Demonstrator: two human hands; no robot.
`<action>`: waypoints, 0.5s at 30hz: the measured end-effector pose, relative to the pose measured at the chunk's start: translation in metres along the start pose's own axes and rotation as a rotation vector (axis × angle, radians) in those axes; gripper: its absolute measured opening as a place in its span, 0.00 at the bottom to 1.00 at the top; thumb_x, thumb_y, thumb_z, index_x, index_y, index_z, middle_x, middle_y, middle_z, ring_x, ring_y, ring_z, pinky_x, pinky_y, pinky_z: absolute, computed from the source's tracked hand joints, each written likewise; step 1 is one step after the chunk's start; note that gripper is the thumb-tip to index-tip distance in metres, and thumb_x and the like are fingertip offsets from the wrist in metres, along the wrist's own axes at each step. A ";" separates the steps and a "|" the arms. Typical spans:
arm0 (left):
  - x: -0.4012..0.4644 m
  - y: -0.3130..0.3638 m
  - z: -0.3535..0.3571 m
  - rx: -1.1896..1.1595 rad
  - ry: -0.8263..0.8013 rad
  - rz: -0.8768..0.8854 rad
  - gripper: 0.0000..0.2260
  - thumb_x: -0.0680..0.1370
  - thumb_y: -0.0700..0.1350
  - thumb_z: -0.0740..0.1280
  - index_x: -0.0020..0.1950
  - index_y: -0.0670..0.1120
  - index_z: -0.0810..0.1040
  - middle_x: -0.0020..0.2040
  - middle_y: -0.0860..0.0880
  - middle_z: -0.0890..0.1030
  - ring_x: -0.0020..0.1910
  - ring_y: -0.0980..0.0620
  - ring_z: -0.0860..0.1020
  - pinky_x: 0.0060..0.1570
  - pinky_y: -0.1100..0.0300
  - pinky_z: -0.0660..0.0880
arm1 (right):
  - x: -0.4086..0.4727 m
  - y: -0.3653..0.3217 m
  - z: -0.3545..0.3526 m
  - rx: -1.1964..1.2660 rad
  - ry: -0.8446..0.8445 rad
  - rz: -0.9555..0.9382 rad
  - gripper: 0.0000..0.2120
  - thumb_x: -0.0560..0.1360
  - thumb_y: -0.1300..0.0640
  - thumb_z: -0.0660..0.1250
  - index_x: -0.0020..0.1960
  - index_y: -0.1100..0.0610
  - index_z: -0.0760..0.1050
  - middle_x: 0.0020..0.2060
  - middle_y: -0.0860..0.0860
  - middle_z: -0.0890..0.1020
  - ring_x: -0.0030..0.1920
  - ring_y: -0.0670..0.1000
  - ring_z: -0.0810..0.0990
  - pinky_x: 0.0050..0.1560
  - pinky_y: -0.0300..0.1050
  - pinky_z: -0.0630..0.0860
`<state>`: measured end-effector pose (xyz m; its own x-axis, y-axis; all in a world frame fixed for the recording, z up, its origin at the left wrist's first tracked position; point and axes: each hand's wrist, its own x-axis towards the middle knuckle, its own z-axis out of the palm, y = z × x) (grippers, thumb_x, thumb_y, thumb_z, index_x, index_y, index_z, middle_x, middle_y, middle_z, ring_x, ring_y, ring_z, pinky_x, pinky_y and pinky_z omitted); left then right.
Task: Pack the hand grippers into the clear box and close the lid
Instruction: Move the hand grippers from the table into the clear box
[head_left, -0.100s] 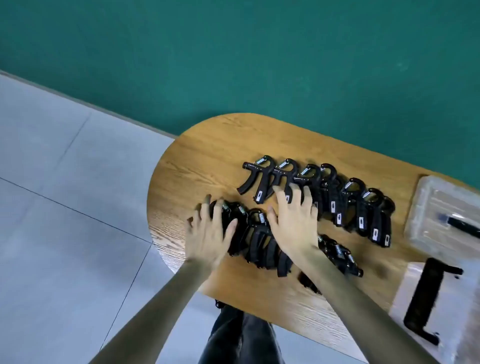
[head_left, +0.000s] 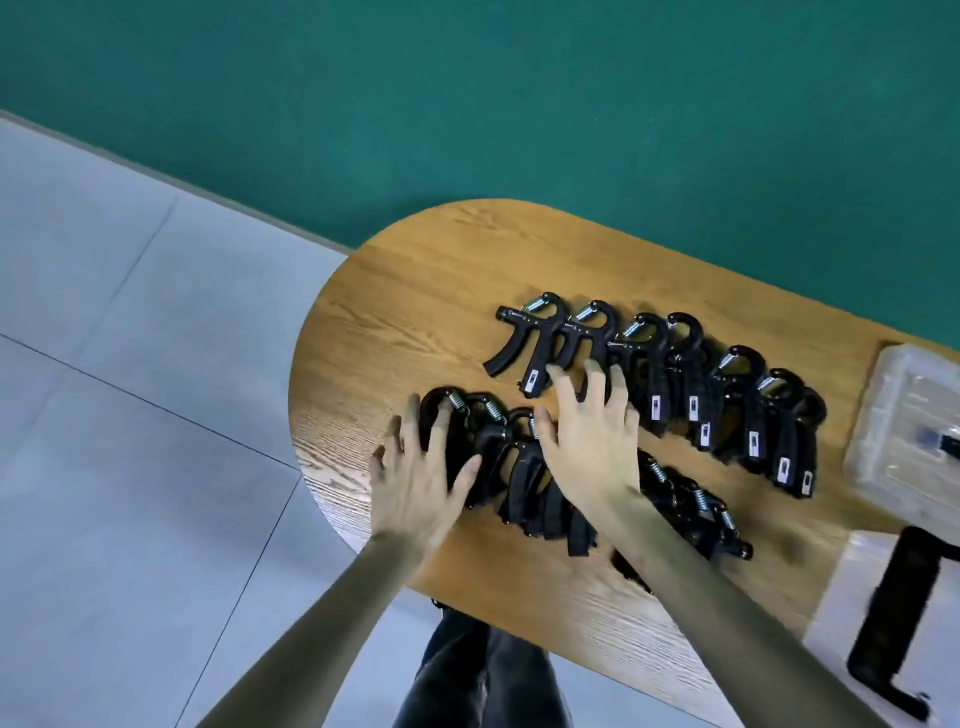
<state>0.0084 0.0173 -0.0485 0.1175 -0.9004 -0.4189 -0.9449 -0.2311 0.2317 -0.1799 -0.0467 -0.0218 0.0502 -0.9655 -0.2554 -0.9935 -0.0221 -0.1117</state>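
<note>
Reaching over the rounded end of a wooden table, both hands lie spread above 2 rows of black hand grippers. The left hand has its fingers straight and fanned, palm down, the fingertips touching the leftmost pieces of the near row of grippers; it grasps nothing. The right hand is likewise flat and released, its palm covering the middle of the near row while its fingertips reach the lower handles of the far row of grippers. That far row runs in an overlapping line from the table's left part toward the right, each piece showing a metal spring at the top and a small white label near the handle end. The near row is more tangled, and part of it is hidden under the right forearm. At the right edge sits the clear box, well apart from both hands. Nearer the person, by the right edge, lies a clear lid with a black handle, separate from the box. Behind the table are a green wall and a grey tiled floor.
</note>
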 end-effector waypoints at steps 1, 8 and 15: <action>0.001 -0.008 0.017 0.008 0.005 0.003 0.33 0.82 0.68 0.50 0.83 0.55 0.47 0.84 0.45 0.48 0.79 0.38 0.56 0.70 0.35 0.66 | 0.006 -0.001 0.012 -0.018 0.003 -0.016 0.24 0.81 0.45 0.58 0.75 0.50 0.62 0.72 0.59 0.66 0.75 0.67 0.61 0.61 0.64 0.73; 0.031 -0.008 0.057 -0.094 0.060 0.097 0.33 0.83 0.65 0.52 0.82 0.59 0.37 0.83 0.50 0.35 0.81 0.40 0.50 0.74 0.36 0.59 | 0.052 -0.027 0.060 0.011 0.082 -0.047 0.26 0.81 0.46 0.58 0.76 0.52 0.61 0.77 0.60 0.59 0.77 0.68 0.55 0.67 0.67 0.67; 0.037 -0.015 0.060 -0.119 0.140 0.124 0.29 0.85 0.58 0.51 0.82 0.61 0.39 0.83 0.50 0.36 0.70 0.39 0.67 0.63 0.42 0.70 | 0.092 -0.058 0.074 0.046 0.095 0.018 0.31 0.79 0.47 0.62 0.78 0.52 0.57 0.80 0.61 0.50 0.78 0.70 0.48 0.73 0.67 0.60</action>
<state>0.0086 0.0094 -0.1197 0.0515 -0.9651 -0.2567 -0.9131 -0.1496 0.3793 -0.1102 -0.1153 -0.1095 0.0203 -0.9860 -0.1654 -0.9884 0.0051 -0.1520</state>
